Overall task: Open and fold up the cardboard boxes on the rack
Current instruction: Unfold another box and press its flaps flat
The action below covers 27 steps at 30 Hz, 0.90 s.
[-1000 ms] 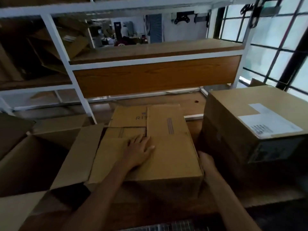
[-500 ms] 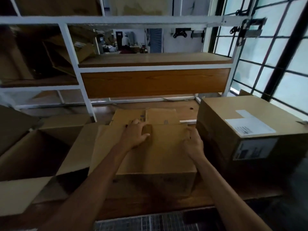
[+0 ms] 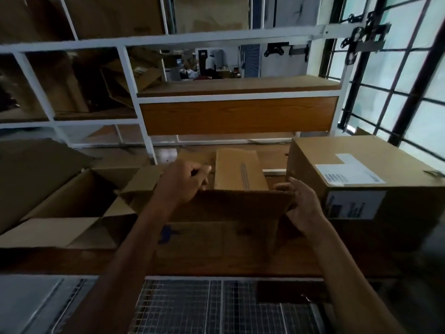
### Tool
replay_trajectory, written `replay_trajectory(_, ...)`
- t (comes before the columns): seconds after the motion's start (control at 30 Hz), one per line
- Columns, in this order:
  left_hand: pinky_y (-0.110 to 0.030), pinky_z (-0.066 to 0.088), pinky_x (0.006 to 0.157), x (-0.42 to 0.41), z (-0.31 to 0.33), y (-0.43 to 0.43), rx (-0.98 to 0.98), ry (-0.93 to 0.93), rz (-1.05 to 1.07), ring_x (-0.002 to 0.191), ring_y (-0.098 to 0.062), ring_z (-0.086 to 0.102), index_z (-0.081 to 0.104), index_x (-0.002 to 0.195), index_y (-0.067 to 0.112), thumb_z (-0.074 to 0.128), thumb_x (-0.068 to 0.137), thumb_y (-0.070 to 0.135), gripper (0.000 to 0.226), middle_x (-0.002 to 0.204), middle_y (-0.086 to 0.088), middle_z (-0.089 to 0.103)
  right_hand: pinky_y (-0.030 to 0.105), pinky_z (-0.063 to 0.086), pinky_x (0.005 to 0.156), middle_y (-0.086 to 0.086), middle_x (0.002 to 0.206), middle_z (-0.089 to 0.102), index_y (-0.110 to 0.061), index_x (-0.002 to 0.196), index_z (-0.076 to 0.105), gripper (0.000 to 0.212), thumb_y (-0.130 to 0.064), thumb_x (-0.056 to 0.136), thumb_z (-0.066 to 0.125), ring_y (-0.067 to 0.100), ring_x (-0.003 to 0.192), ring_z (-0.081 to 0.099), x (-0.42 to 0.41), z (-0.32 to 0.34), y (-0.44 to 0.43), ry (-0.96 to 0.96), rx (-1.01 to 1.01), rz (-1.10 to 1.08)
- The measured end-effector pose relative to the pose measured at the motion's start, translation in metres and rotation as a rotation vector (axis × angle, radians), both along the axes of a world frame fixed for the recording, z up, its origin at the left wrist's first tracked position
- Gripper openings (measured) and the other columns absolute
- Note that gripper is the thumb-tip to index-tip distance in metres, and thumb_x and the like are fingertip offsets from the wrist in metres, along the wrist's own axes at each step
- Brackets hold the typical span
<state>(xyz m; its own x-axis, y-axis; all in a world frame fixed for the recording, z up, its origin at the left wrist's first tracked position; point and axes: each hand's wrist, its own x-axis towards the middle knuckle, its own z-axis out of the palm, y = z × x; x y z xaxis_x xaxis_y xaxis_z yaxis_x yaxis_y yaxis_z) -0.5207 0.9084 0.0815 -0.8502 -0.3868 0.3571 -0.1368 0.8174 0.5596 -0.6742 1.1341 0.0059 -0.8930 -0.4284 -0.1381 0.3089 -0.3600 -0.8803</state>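
The middle cardboard box (image 3: 231,213) sits on the wooden shelf of the rack (image 3: 236,261), near the front edge, between an opened box (image 3: 72,213) on the left and a sealed, labelled box (image 3: 361,184) on the right. Its near flap stands raised toward the camera, and a far flap (image 3: 238,169) lies tilted back behind it.

The step in hand looks like opening the top flaps so the box can be flattened. To do it well, both hands should lift the raised flap evenly along its top edge, so the board bends at the crease and not across the panel. The sealed box stands just beside the right corner, so the flap is best swung toward the person, not sideways, and the box drawn a little forward before it is collapsed. The remaining flaps then need freeing before the walls are pushed flat.

The left hand (image 3: 183,182) curls over the top edge of the raised flap near its left end, fingers closed around the cardboard. The right hand (image 3: 301,203) grips the flap's right corner, thumb on the near side and fingers wrapped behind, partly closed. Whether the fingertips press the far face I cannot tell.

Beyond, white rack uprights (image 3: 144,131) frame upper shelves holding more cardboard (image 3: 134,75), and a barred window (image 3: 397,92) fills the right side.
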Motion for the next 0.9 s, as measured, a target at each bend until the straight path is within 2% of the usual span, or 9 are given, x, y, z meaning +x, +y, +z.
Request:
replay_trajectory(0.1,-0.028,0.057,0.059,0.032,-0.010,0.014,0.248,-0.408,-0.178,0.065,-0.016,0.071,0.061,0.108,0.024,0.053,0.098,0.033,0.016,0.089,-0.005,0.070,0.035,0.045,0.070,0.013,0.087,0.073,-0.003,0.097,0.066,0.031,-0.028,0.098,0.048,0.023,0.074,0.066,0.006,-0.022,0.016,0.105,0.317,0.228)
replay_trajectory(0.2,-0.029,0.055,0.071,0.032,-0.062,0.023,0.177,-0.609,-0.191,0.093,-0.017,0.067,0.053,0.133,0.024,0.059,0.095,0.037,0.041,0.115,-0.003,0.065,0.038,0.051,0.083,0.013,0.104,0.074,-0.003,0.108,0.067,0.028,-0.024,0.097,0.054,0.025,0.093,0.069,0.017,-0.051,0.019,0.140,0.442,0.277)
replay_trajectory(0.33,-0.033,0.046,0.099,0.015,-0.140,0.019,0.037,-0.519,-0.072,0.119,-0.019,0.052,0.053,0.135,0.016,0.062,0.093,0.032,0.046,0.141,-0.003,0.047,0.034,0.049,0.084,0.001,0.102,0.071,-0.016,0.094,0.074,0.017,-0.024,0.096,0.060,0.021,0.101,0.064,0.027,-0.084,0.002,0.324,0.677,0.282)
replay_trajectory(0.4,-0.034,0.041,0.104,0.016,-0.161,0.016,0.004,-0.473,-0.025,0.124,-0.023,0.046,0.054,0.132,0.015,0.061,0.093,0.030,0.042,0.138,-0.006,0.042,0.030,0.046,0.086,-0.006,0.105,0.066,-0.016,0.104,0.073,0.018,-0.024,0.097,0.059,0.018,0.107,0.061,0.033,-0.095,-0.007,0.508,0.829,0.344)
replay_trajectory(0.5,-0.035,0.043,0.103,0.022,-0.175,0.014,0.002,-0.343,0.011,0.120,-0.023,0.047,0.057,0.128,0.016,0.061,0.093,0.029,0.038,0.131,-0.006,0.043,0.024,0.046,0.087,-0.004,0.114,0.066,-0.014,0.120,0.067,0.027,-0.022,0.096,0.060,0.016,0.108,0.061,0.046,-0.101,-0.020,0.816,0.962,0.270)
replay_trajectory(0.63,-0.037,0.046,0.093,0.017,-0.166,0.000,-0.159,-0.155,0.101,0.111,-0.024,0.046,0.062,0.119,0.014,0.058,0.092,0.028,0.031,0.122,-0.007,0.049,0.036,0.050,0.078,0.004,0.098,0.068,-0.015,0.101,0.067,0.019,-0.022,0.097,0.050,0.020,0.091,0.061,0.067,-0.088,-0.048,1.095,0.955,0.121)
replay_trajectory(0.73,-0.037,0.046,0.091,0.004,-0.155,-0.011,-0.185,-0.186,0.072,0.111,-0.023,0.048,0.061,0.121,0.015,0.053,0.094,0.030,0.032,0.120,-0.005,0.055,0.036,0.046,0.091,0.000,0.115,0.063,-0.024,0.117,0.063,0.029,-0.017,0.097,0.044,0.021,0.109,0.056,0.075,-0.076,-0.072,1.241,0.970,0.274)
replay_trajectory(0.83,-0.040,0.047,0.090,-0.011,-0.150,-0.017,-0.193,-0.296,0.006,0.109,-0.026,0.051,0.062,0.123,0.016,0.046,0.096,0.027,0.033,0.117,-0.004,0.059,0.037,0.036,0.106,0.007,0.139,0.051,-0.017,0.138,0.051,0.049,-0.008,0.091,0.045,0.026,0.127,0.045,0.076,-0.071,-0.091,1.279,1.173,0.424)
replay_trajectory(0.9,-0.042,0.048,0.086,-0.022,-0.147,-0.019,-0.195,-0.337,-0.019,0.105,-0.029,0.053,0.065,0.109,0.012,0.043,0.094,0.024,0.029,0.111,-0.007,0.061,0.035,0.030,0.111,0.008,0.150,0.039,-0.012,0.148,0.036,0.058,-0.009,0.090,0.046,0.026,0.136,0.035,0.072,-0.071,-0.099,1.253,1.252,0.422)
